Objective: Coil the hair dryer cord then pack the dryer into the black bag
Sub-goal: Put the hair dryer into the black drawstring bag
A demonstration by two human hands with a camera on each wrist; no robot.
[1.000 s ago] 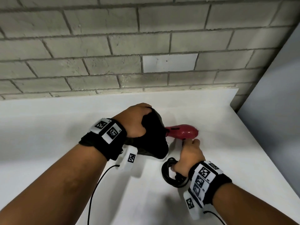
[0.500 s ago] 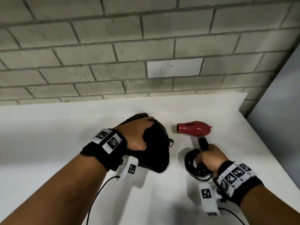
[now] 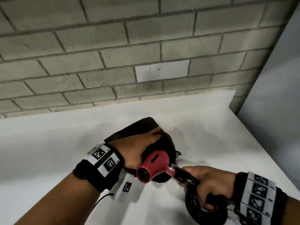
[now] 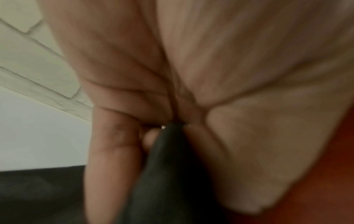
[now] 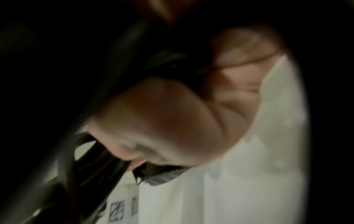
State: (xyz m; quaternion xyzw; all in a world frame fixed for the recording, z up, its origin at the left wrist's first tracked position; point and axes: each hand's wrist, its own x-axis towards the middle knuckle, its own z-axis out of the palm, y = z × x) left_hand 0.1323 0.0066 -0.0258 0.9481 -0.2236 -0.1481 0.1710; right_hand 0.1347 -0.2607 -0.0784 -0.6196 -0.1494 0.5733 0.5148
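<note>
Right hand (image 3: 206,182) wrapped round hair dryer (image 3: 154,166) handle and coiled cord (image 3: 199,208); left hand (image 3: 138,146) pinching black bag (image 3: 138,129) rim

Count of things on the white table

One red hair dryer (image 3: 153,166), one coiled black cord (image 3: 204,208), one black bag (image 3: 142,129), two hands: left hand (image 3: 138,143), right hand (image 3: 209,182); two marker wristbands, one on each wrist.
</note>
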